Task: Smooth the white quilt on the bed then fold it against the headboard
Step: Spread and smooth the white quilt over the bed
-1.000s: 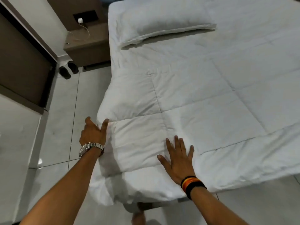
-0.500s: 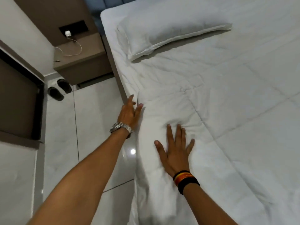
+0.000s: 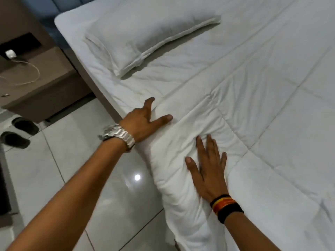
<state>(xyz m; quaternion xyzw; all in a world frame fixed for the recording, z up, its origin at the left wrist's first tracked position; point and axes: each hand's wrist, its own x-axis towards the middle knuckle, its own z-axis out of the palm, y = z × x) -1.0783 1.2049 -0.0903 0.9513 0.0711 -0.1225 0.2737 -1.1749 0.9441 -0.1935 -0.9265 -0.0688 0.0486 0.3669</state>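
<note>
The white quilt (image 3: 262, 124) lies spread over the bed, stitched in large squares, with its near left corner bunched and wrinkled at the bed's edge. My left hand (image 3: 143, 122), a metal watch on its wrist, rests at that edge with thumb and fingers apart, pressing the quilt's border. My right hand (image 3: 208, 169), with a striped wristband, lies flat and spread on the wrinkled part of the quilt. A white pillow (image 3: 145, 33) lies near the blue headboard (image 3: 47, 8) at the top left.
A brown bedside table (image 3: 36, 84) with a white charger cable stands left of the bed. Two dark slippers (image 3: 20, 131) lie on the glossy tiled floor (image 3: 72, 160) beside it. A dark panel runs along the left wall.
Both hands have slid along the bed's left edge toward the headboard, pressing the quilt. The view has moved closer to the pillow and bedside table.
</note>
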